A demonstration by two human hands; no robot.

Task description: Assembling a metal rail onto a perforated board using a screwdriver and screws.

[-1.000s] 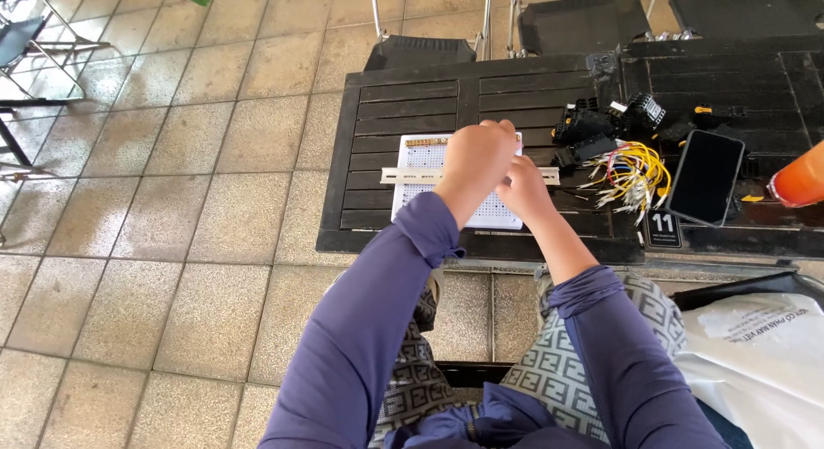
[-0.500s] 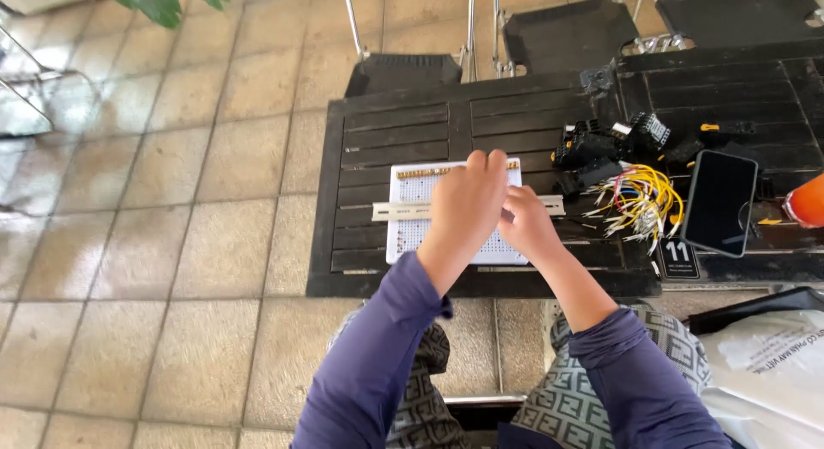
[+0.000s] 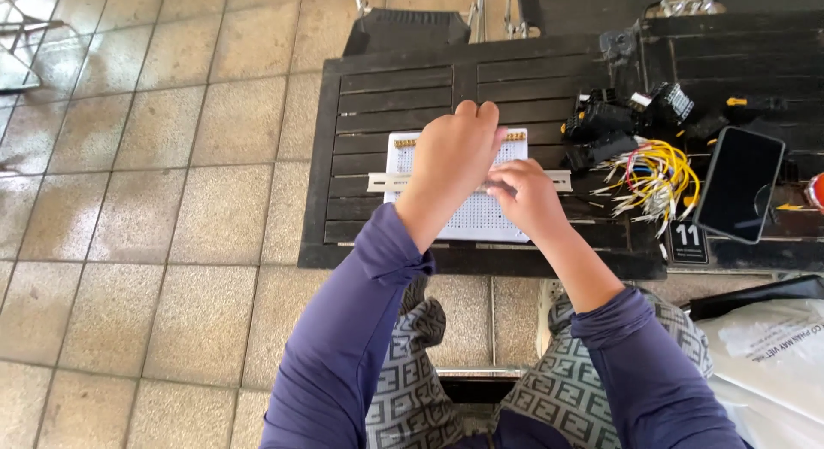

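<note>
A beige tiled floor surrounds a dark slatted wooden table, and on its near half lies a white perforated rectangular board crossed by a pale metal rail. The left hand rests over the board's middle with fingers curled downward onto the rail; whether they pinch anything I cannot tell. The right hand, touching it at 4 o'clock, is bent over the same rail, its grip hidden. At 3 o'clock of the board lies a bundle of yellow and white wires, black plastic connector blocks at 2 o'clock, and a black smartphone beyond the wires.
</note>
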